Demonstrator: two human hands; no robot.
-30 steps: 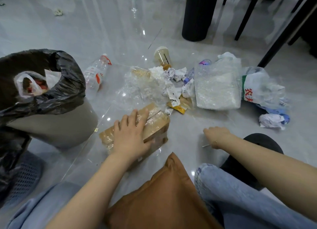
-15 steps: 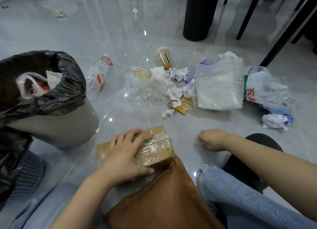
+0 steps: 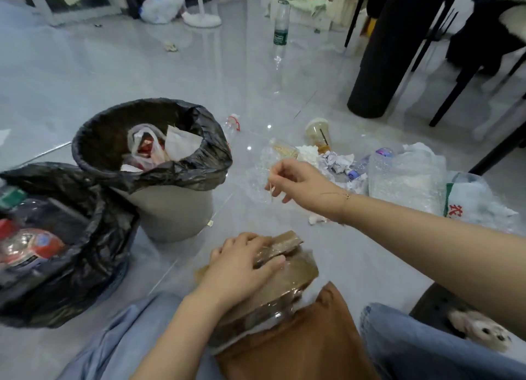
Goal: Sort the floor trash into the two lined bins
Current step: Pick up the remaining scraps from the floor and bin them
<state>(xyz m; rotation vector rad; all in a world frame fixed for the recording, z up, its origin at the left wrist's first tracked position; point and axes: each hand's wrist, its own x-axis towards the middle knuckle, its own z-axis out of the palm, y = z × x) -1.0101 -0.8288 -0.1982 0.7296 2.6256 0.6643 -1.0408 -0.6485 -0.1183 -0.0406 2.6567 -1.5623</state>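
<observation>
Two hands worked: left hand (image 3: 242, 268) gripped the stiff, tape-slick brown cardboard parcel (image 3: 287, 268); right hand (image 3: 296, 181) pinched a featherlight thin wooden toothpick (image 3: 271, 190).

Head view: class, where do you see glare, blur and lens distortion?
Head view: bright glare spots sit on the glossy floor; the black bag at the left edge and the slipper at lower right are smeared; the table leg leans, bent by the wide-angle lens.
</observation>
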